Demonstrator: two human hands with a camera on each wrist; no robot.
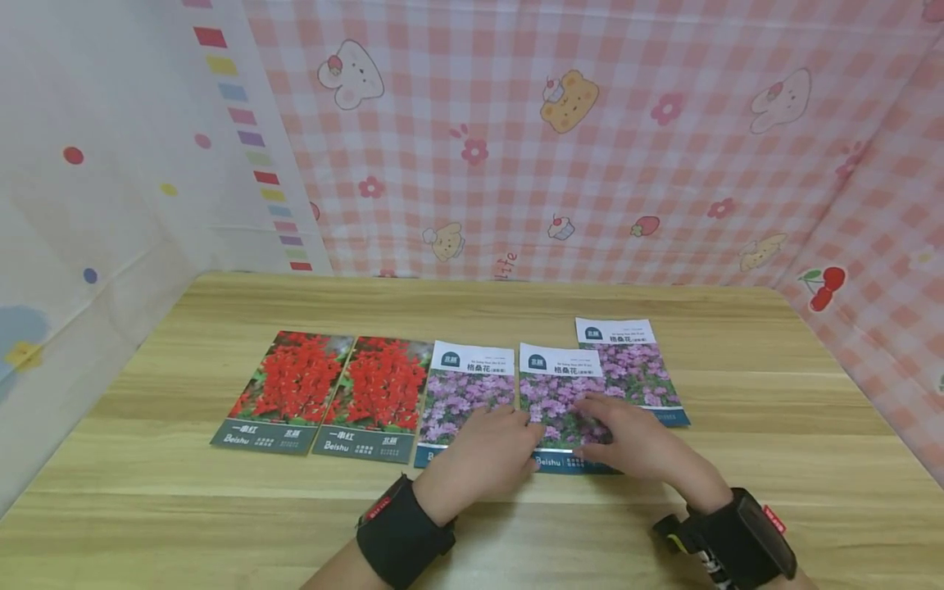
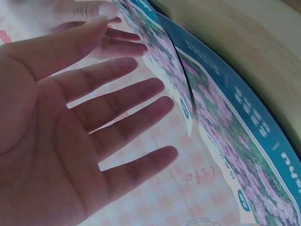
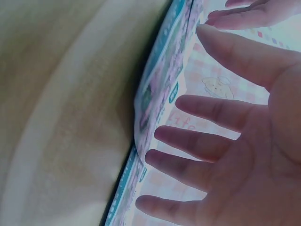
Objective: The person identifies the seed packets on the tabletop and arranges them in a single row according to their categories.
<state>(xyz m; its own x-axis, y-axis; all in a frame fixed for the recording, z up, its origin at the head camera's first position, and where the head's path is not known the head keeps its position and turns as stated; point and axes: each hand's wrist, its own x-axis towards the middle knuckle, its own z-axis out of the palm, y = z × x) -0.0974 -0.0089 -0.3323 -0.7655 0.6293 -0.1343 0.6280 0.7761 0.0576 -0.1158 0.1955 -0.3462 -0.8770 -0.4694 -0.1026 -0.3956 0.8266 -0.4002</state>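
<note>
Three seed packets with purple flowers lie on the table: a left one [image 1: 457, 393], a middle one [image 1: 553, 401] and a right one [image 1: 642, 373] set farther back. The middle packet overlaps the right one's lower left part. My left hand [image 1: 483, 455] is over the lower edges of the left and middle packets, its fingertips at the middle packet's left side. My right hand [image 1: 642, 438] reaches over the middle packet's right side and hides part of the right packet. In the wrist views, the left fingers [image 2: 122, 99] and right fingers [image 3: 197, 141] are extended and spread, holding nothing.
Two seed packets with red flowers, a far left one [image 1: 283, 393] and its neighbour [image 1: 376, 397], lie side by side to the left. A pink checked cloth [image 1: 516, 164] hangs behind the wooden table [image 1: 184, 508], with a white cloth [image 1: 96, 205] at the left.
</note>
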